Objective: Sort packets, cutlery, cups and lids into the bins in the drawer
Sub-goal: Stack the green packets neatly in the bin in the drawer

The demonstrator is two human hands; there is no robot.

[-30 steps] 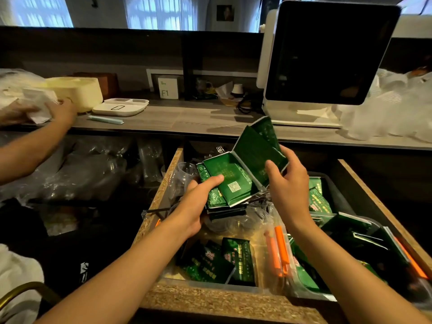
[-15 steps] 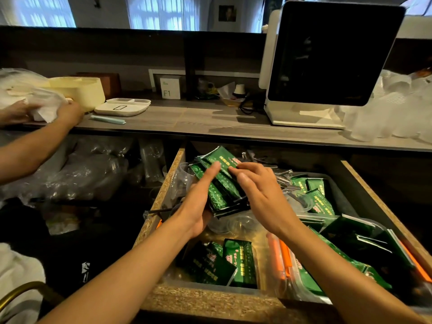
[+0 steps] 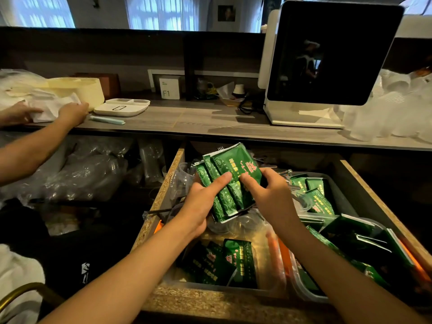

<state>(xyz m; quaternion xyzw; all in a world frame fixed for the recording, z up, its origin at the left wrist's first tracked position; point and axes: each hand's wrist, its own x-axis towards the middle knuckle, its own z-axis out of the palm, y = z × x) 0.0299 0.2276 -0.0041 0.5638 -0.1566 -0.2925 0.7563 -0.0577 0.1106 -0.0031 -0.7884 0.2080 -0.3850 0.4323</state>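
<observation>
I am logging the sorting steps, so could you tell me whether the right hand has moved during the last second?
Yes. The right hand has come down from the counter edge onto the green packets.

Both forearms are bare to the frame edge, the left grip (image 3: 201, 206) and right grip (image 3: 268, 195) apparently ringless.
</observation>
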